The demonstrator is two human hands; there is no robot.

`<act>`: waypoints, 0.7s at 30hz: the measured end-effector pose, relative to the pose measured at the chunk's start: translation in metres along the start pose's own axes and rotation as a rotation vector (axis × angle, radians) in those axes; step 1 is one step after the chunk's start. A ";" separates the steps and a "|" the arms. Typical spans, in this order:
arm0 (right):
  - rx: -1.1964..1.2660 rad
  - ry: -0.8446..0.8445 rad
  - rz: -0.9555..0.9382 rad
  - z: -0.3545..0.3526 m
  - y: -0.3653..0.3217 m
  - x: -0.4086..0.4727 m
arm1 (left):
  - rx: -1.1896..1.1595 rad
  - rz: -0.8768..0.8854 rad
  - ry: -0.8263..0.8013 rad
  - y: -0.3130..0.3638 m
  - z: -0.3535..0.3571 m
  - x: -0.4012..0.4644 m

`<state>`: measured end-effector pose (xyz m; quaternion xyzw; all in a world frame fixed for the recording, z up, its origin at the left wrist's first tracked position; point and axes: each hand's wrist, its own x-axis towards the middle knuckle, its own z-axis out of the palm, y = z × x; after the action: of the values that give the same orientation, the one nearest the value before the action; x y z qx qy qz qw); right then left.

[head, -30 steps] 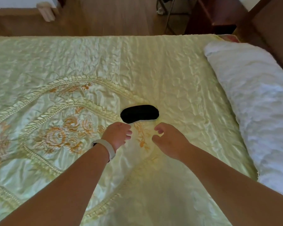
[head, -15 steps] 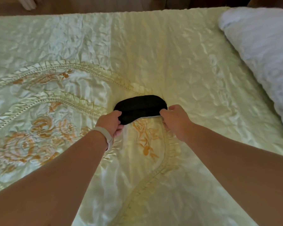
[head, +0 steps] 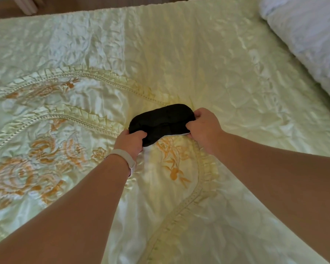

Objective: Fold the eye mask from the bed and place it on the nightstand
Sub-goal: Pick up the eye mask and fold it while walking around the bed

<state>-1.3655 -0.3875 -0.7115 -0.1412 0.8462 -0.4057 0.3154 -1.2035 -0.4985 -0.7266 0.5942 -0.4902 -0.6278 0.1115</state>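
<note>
A black eye mask [head: 161, 121] lies in the middle of the bed, on a pale green satin bedspread [head: 208, 63] with orange flower embroidery. My left hand [head: 131, 142], with a white band on its wrist, grips the mask's left end. My right hand [head: 203, 127] grips the right end, where a thin white edge shows under the black fabric. The mask's middle is slightly creased between the two hands. The nightstand is not in view.
A white pillow [head: 311, 37] lies at the bed's right side, top right of the view. Beyond the bed's far edge a strip of wooden floor [head: 6, 8] shows at the top left.
Both hands reached forward from just short of the mask and closed on its two ends. The view has tilted down and closer to the bed.
</note>
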 end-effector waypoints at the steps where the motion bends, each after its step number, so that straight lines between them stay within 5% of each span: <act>1: -0.006 -0.005 -0.013 0.000 0.000 -0.004 | -0.002 0.009 0.002 0.001 0.000 -0.002; 10: 0.031 -0.027 -0.058 0.000 0.006 -0.055 | -0.008 0.104 0.039 -0.013 -0.015 -0.048; 21: -0.026 -0.044 -0.165 -0.054 -0.047 -0.141 | -0.329 0.101 -0.107 0.022 -0.032 -0.160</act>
<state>-1.2945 -0.3148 -0.5907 -0.2235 0.8296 -0.4162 0.2976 -1.1433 -0.4090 -0.6021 0.5084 -0.4153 -0.7238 0.2123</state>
